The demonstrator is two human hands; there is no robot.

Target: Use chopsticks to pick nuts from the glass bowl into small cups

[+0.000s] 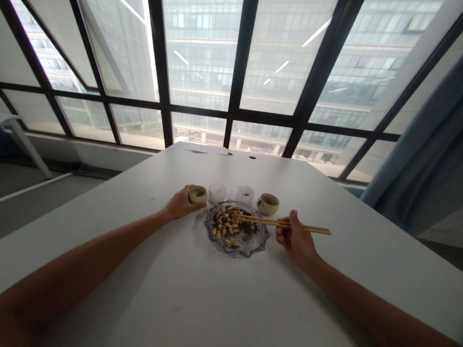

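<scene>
My left hand [183, 202] is wrapped round the side of a small pale green tea cup [198, 194] standing on the table. In my right hand [297, 239] is a pair of wooden chopsticks [289, 225], pointing left. Their tips reach into a scalloped clear glass dish [257, 246], among the nuts and seeds. Pale nuts [224, 222], which look like pistachios, lie mostly on the dish's left side, with dark seeds [249, 226] to the right. Whether the tips pinch anything is too small to tell.
Behind the dish stand two white faceted cups [217, 193], the right one with dark bits inside. A second tea cup [268, 204] with a dark character sits at the right. Papers [200, 148] lie at the far edge of the white table [173, 289], by the windows. A blue curtain [415, 168] hangs right.
</scene>
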